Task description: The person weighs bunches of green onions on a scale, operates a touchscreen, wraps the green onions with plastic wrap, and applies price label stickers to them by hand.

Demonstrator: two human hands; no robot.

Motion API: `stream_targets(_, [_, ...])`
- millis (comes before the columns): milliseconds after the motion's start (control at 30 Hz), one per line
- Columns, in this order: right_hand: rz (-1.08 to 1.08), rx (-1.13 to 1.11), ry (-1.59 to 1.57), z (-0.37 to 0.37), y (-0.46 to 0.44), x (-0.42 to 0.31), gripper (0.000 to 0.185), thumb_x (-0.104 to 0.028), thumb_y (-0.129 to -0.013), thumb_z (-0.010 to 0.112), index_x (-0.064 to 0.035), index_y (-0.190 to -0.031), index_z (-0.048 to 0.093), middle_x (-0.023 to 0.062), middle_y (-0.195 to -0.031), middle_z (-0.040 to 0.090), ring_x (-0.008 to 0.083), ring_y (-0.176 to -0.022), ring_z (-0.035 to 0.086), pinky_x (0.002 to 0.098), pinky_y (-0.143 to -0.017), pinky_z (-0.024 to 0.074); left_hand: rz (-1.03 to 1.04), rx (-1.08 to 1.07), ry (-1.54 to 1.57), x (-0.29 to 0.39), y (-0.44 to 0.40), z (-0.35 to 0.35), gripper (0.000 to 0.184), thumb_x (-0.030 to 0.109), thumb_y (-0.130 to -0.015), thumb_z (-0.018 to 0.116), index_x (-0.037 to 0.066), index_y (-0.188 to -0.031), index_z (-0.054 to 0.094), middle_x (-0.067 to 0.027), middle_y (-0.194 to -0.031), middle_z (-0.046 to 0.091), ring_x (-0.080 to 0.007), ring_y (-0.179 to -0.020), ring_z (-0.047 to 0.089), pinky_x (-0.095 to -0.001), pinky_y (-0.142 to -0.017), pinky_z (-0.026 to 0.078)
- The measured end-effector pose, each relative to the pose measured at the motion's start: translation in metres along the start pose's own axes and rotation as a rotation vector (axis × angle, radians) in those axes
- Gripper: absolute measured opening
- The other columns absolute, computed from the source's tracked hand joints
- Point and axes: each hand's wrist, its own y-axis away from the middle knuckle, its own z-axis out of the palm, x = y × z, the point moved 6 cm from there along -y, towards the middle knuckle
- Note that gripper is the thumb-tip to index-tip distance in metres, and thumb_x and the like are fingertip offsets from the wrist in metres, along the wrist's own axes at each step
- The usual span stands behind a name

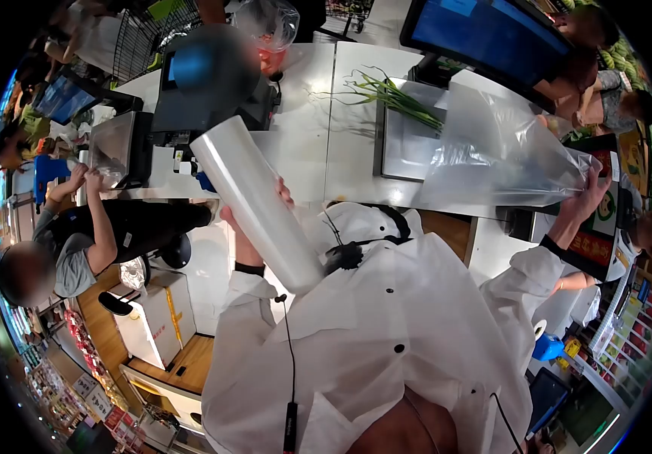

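A large white roll of plastic bags (258, 200) is tilted in front of my chest. My left hand (258, 219) is wrapped round its far side, with the fingers showing at both edges. Over on the right, my right hand (587, 193) grips the end of a clear plastic bag (492, 147). The bag spreads out over the counter and partly covers a metal scale (409, 147). Green onions (394, 98) lie across the top of the scale, their leaves pointing away to the left.
The white counter (299, 98) runs across in front of me. A monitor (485, 34) stands at the back right. A black machine (189, 102) and a red-filled bag (269, 38) are at the back left. Another person (84, 250) is at the left; others stand beyond the counter.
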Motion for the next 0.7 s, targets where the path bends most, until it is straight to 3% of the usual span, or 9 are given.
stream_targets(33, [-0.007, -0.004, -0.002, -0.001, 0.006, -0.011, 0.060, 0.004, -0.091, 0.057, -0.0076, -0.144, 0.033, 0.0130, -0.121, 0.060, 0.0218, -0.104, 0.062, 0.0325, -0.090, 0.0529, -0.010, 0.000, 0.004, 0.009, 0.002, 0.005, 0.097, 0.054, -0.059, 0.081, -0.002, -0.129, 0.045, -0.0161, -0.108, 0.057, -0.0307, -0.101, 0.058, -0.0395, -0.087, 0.050])
stream_targets(100, [-0.051, -0.008, 0.024, -0.010, 0.015, -0.027, 0.065, 0.002, -0.092, 0.058, -0.0084, -0.148, 0.027, 0.0145, -0.127, 0.058, 0.0195, -0.104, 0.061, 0.0299, -0.090, 0.0519, 0.015, 0.302, -0.643, 0.033, -0.012, -0.003, 0.091, 0.054, -0.063, 0.081, -0.002, -0.127, 0.048, -0.0179, -0.111, 0.060, -0.0313, -0.099, 0.061, -0.0414, -0.088, 0.052])
stream_targets(167, [-0.070, -0.132, 0.122, -0.014, 0.024, -0.037, 0.067, 0.002, -0.093, 0.057, -0.0083, -0.149, 0.024, 0.0140, -0.129, 0.057, 0.0163, -0.103, 0.060, 0.0268, -0.088, 0.0502, 0.068, 0.360, -0.795, 0.036, -0.030, -0.003, 0.079, 0.040, -0.067, 0.084, -0.001, -0.125, 0.050, -0.0172, -0.117, 0.060, -0.0265, -0.101, 0.061, -0.0380, -0.087, 0.052])
stream_targets(233, [-0.088, -0.168, 0.242, 0.014, 0.047, -0.058, 0.073, 0.004, -0.091, 0.059, -0.0122, -0.151, 0.021, 0.0129, -0.132, 0.053, 0.0047, -0.084, 0.054, 0.0141, -0.065, 0.0444, 0.178, 0.460, -1.147, 0.029, -0.046, -0.037, 0.074, 0.019, -0.066, 0.087, -0.002, -0.126, 0.050, -0.0144, -0.115, 0.061, -0.0232, -0.103, 0.060, -0.0342, -0.090, 0.049])
stream_targets(267, [-0.077, -0.220, 0.231, 0.017, 0.052, -0.059, 0.073, 0.005, -0.091, 0.059, -0.0130, -0.151, 0.021, 0.0123, -0.131, 0.053, 0.0028, -0.080, 0.052, 0.0131, -0.061, 0.0409, 0.388, 0.525, -1.346, 0.023, -0.056, -0.037, 0.072, 0.009, -0.064, 0.088, -0.002, -0.124, 0.051, -0.0127, -0.113, 0.062, -0.0211, -0.103, 0.060, -0.0319, -0.091, 0.046])
stream_targets(367, [0.003, -0.326, 0.245, 0.045, 0.076, -0.071, 0.073, 0.005, -0.092, 0.056, -0.0130, -0.152, 0.019, 0.0104, -0.129, 0.052, -0.0014, -0.066, 0.043, 0.0128, -0.054, 0.0337, 0.638, 0.533, -1.470, -0.009, -0.080, -0.062, 0.070, 0.013, -0.065, 0.089, -0.003, -0.121, 0.053, -0.0121, -0.111, 0.063, -0.0223, -0.101, 0.060, -0.0332, -0.092, 0.045])
stream_targets(533, [0.061, -0.379, 0.280, 0.060, 0.086, -0.097, 0.076, 0.006, -0.089, 0.056, -0.0096, -0.153, 0.017, 0.0108, -0.126, 0.053, 0.0007, -0.075, 0.049, 0.0123, -0.060, 0.0373, 0.638, 0.583, -1.435, -0.047, -0.081, -0.084, 0.047, 0.010, -0.069, 0.087, -0.009, -0.104, 0.062, -0.0120, -0.103, 0.068, -0.0193, -0.093, 0.062, -0.0331, -0.089, 0.047])
stream_targets(633, [0.087, -0.344, 0.217, 0.051, 0.075, -0.098, 0.079, 0.003, -0.087, 0.060, -0.0081, -0.153, 0.018, 0.0122, -0.127, 0.053, 0.0067, -0.092, 0.057, 0.0160, -0.073, 0.0454, 0.745, 0.543, -1.498, -0.051, -0.074, -0.088, 0.043, 0.009, -0.069, 0.087, -0.009, -0.100, 0.063, -0.0127, -0.100, 0.069, -0.0196, -0.090, 0.062, -0.0341, -0.089, 0.047])
stream_targets(700, [0.142, -0.295, 0.110, 0.049, 0.066, -0.097, 0.079, 0.001, -0.087, 0.060, -0.0079, -0.153, 0.018, 0.0141, -0.131, 0.052, 0.0116, -0.101, 0.060, 0.0200, -0.082, 0.0482, 0.636, 0.549, -1.545, -0.050, -0.075, -0.116, 0.049, 0.010, -0.069, 0.088, -0.009, -0.106, 0.062, -0.0147, -0.107, 0.067, -0.0221, -0.095, 0.061, -0.0363, -0.092, 0.046])
